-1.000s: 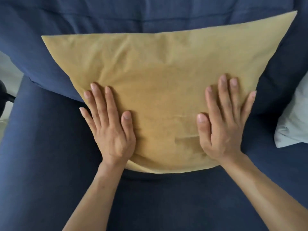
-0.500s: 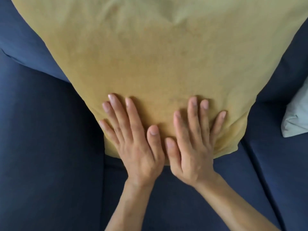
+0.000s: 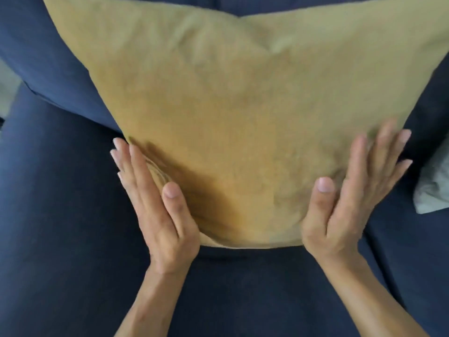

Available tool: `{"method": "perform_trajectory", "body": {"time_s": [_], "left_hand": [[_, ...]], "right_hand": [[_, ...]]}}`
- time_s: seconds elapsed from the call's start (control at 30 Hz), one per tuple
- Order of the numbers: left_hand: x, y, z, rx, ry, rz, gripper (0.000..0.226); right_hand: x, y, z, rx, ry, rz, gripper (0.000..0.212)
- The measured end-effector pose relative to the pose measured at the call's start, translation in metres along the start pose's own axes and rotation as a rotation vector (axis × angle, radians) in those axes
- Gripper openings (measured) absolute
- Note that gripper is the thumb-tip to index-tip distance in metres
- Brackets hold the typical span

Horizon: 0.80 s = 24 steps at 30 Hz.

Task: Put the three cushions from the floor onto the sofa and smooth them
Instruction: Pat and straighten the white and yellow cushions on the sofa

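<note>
A mustard-yellow cushion leans against the backrest of the dark blue sofa and fills most of the view. My left hand lies flat along its lower left edge, fingers straight and together. At the lower right edge, my right hand rests flat with fingers spread, slightly blurred. Neither hand grips the fabric. A pale grey-white cushion shows at the right edge, lying on the seat.
The sofa seat stretches below and to both sides of the yellow cushion. A strip of pale floor shows at the far left beyond the sofa's end.
Both hands were side by side at the cushion's lower middle half a second ago. They have slid apart to its lower left and right edges. The view has pulled back slightly.
</note>
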State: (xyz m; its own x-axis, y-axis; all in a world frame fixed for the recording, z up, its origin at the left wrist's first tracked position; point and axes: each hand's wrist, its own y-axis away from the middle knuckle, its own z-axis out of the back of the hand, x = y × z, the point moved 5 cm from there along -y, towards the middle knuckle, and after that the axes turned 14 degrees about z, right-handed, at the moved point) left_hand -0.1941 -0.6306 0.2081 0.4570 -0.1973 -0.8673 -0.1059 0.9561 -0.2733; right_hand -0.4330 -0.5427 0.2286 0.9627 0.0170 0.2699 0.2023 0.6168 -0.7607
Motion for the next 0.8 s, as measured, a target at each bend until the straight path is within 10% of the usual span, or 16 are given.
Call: {"method": "perform_trajectory", "body": {"time_s": [0.37,0.8], "left_hand": [[-0.110,-0.114,-0.043,0.201,-0.663,-0.499,0.067],[-0.114,-0.201,0.023,0.204,-0.890,-0.279,0.055]], "right_hand": [[0.028,-0.135,-0.032,0.434,0.105,0.345,0.060],[-0.050,-0.215,0.020,0.617,0.262,0.201,0.037]]}}
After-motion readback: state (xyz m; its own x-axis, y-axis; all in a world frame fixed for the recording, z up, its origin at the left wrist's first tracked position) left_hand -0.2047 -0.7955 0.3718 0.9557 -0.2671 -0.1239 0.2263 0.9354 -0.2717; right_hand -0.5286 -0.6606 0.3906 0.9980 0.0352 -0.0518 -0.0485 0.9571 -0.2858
